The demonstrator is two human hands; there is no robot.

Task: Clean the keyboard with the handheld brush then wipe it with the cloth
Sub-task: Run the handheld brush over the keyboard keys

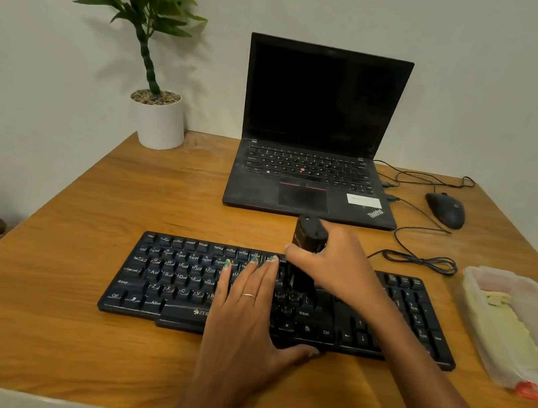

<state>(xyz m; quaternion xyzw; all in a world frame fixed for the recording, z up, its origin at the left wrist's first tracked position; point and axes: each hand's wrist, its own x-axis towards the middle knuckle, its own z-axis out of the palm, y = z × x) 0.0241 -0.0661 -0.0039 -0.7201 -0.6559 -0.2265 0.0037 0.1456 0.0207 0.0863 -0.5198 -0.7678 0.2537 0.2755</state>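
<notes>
Keyboard [178, 281], black, lies flat at the desk's centre, long edge parallel to the near edge. The brush [307, 245], a dark upright cylinder, stands on the keys just right of the keyboard's middle; its lower end meets the key rows, though bristles cannot be made out. The right hand [338, 267] wraps its fingers round the brush body from the 3 o'clock side, a grip that would let the tool be dragged along the rows. The left hand [244, 309] lies flat across the central keys, fingers straight and close together, thumb hooked over the near edge at 6 o'clock; this pressing hold most likely steadies the board against the brush strokes. The step in hand appears to be brushing; wiping is not yet begun.

At 3 o'clock from the keyboard sits a clear plastic tub [479, 293] holding a pale folded cloth [514, 334], within reach of the right arm. At 12 o'clock stands an open laptop [321, 106], screen dark. A mouse [444, 208] lies at 1 o'clock, and a coiled cable [424, 262] rests between it and the keyboard, near the brush's path to the right. A potted plant [157, 119] occupies 11 o'clock, well apart. The flat left hand itself covers keys the brush has still to reach.
</notes>
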